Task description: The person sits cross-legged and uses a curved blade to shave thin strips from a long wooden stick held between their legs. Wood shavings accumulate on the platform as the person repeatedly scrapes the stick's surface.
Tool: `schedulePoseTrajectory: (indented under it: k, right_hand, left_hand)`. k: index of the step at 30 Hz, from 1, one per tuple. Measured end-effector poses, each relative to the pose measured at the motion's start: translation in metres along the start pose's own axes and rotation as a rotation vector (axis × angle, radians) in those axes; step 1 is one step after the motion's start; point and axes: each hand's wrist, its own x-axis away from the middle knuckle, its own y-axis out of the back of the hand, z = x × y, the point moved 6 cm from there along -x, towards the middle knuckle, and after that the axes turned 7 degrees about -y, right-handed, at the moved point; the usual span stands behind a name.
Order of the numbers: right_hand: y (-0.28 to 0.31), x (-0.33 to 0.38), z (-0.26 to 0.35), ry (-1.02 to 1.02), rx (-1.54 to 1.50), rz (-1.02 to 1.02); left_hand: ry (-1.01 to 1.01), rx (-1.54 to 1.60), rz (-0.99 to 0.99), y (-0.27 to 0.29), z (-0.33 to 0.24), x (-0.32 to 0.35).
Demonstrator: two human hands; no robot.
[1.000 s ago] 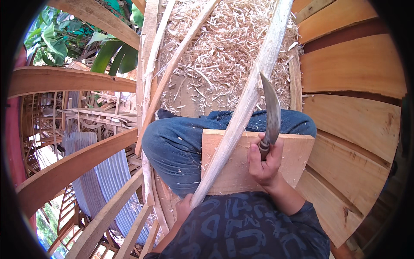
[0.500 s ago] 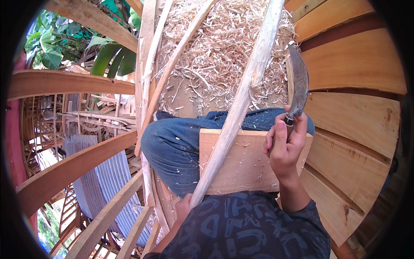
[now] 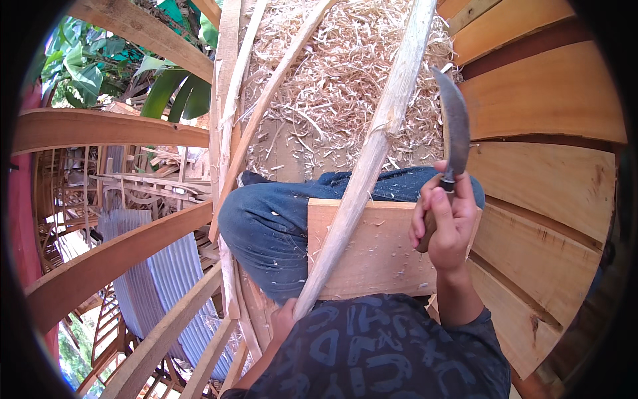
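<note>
A long pale peeled pole (image 3: 369, 159) slants from my waist up past the far edge of the view, crossing over my lap. My left hand (image 3: 284, 319) is closed at its near end, partly hidden by my shirt. In my right hand (image 3: 450, 223) is a curved knife (image 3: 454, 123), held by its wooden handle with the dark blade pointing up and away, apart from the pole. A flat wooden board (image 3: 385, 256) lies across my lap under the pole, with a few shavings on it.
Curly wood shavings (image 3: 319, 73) are heaped on the floor ahead. Overlapping planks (image 3: 545, 186) form a wall close on my right. Long strips of wood (image 3: 266, 100) run along my left, beside curved wooden ribs (image 3: 119, 246) with gaps. Corrugated sheets (image 3: 166, 272) lie beyond them.
My right hand has turned the knife, so its blade is more upright and its tip has shifted slightly left; the handle now shows. The pole and left hand have barely moved.
</note>
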Motion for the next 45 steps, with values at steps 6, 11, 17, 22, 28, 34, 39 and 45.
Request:
schedulePoseTrajectory:
  k: [6, 11, 17, 22, 28, 34, 39, 45]
  right_hand:
    - [-0.014, 0.008, -0.041, -0.275, 0.073, 0.106]
    - [-0.008, 0.021, -0.05, 0.273, 0.508, -0.098]
    - [-0.001, 0.011, -0.034, 0.121, 0.449, -0.021]
    - [0.01, 0.015, -0.048, -0.161, 0.316, 0.048]
    - [0.001, 0.005, -0.04, -0.005, 0.854, 0.174]
    - [0.001, 0.005, -0.026, 0.172, 1.204, 0.067]
    - [-0.006, 0.02, -0.033, 0.191, 1.351, 0.147]
    - [-0.007, 0.027, -0.037, 0.116, 1.522, 0.114]
  left_hand:
    - [-0.026, 0.011, -0.006, 0.001, -0.007, -0.001]
    - [-0.045, -0.015, 0.004, -0.001, 0.001, -0.001]
    - [-0.007, 0.004, 0.021, -0.002, 0.0, -0.002]
    - [-0.003, 0.013, 0.02, 0.0, -0.004, -0.002]
    - [0.002, 0.081, 0.056, -0.002, 0.003, -0.003]
    - [-0.012, 0.083, 0.057, -0.001, 0.003, -0.004]
    - [0.075, 0.076, 0.067, 0.0, -0.006, -0.004]
    - [0.095, 0.014, 0.056, -0.003, 0.006, 0.001]
